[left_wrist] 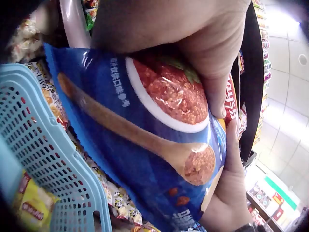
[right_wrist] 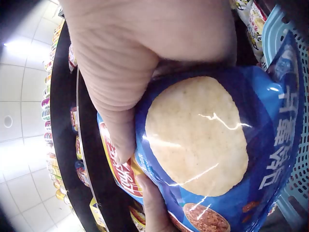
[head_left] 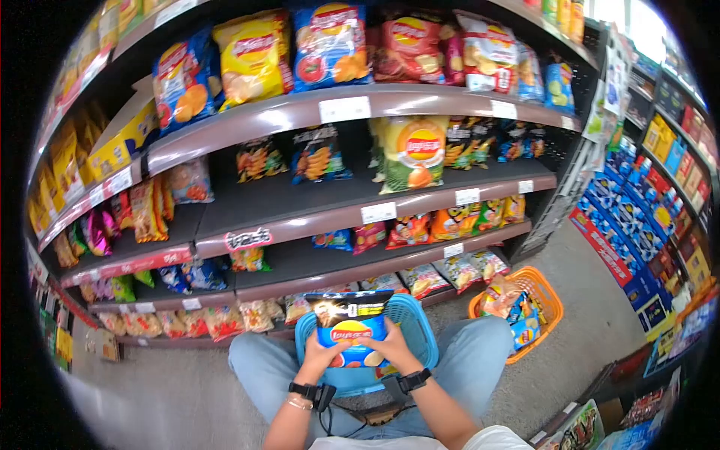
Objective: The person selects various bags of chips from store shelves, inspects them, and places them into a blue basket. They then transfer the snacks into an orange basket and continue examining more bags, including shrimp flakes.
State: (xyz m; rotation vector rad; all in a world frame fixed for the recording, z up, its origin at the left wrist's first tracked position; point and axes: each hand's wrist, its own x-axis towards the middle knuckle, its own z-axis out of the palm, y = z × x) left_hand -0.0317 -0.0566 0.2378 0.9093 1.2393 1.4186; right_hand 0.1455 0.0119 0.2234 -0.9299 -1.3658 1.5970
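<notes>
Both hands hold one blue chip bag (head_left: 351,334) upright above a light-blue basket (head_left: 420,319), its black top edge facing the shelf. The left hand (head_left: 321,351) grips the bag's left side, the right hand (head_left: 391,349) its right side, thumbs meeting on the front. In the left wrist view the left hand (left_wrist: 193,29) lies along the bag (left_wrist: 120,125), whose front shows a bowl and a wooden spoon. The right wrist view has the right hand (right_wrist: 140,53) on the bag (right_wrist: 198,140) beside a printed round chip. A yellow packet (left_wrist: 35,203) lies inside the basket.
Shelves (head_left: 300,217) of chip bags curve across the front. An orange basket (head_left: 553,289) holding several bags stands right of the right knee (head_left: 480,360). Blue packs (head_left: 622,202) are stacked at the far right, and low bags (head_left: 424,280) line the bottom shelf.
</notes>
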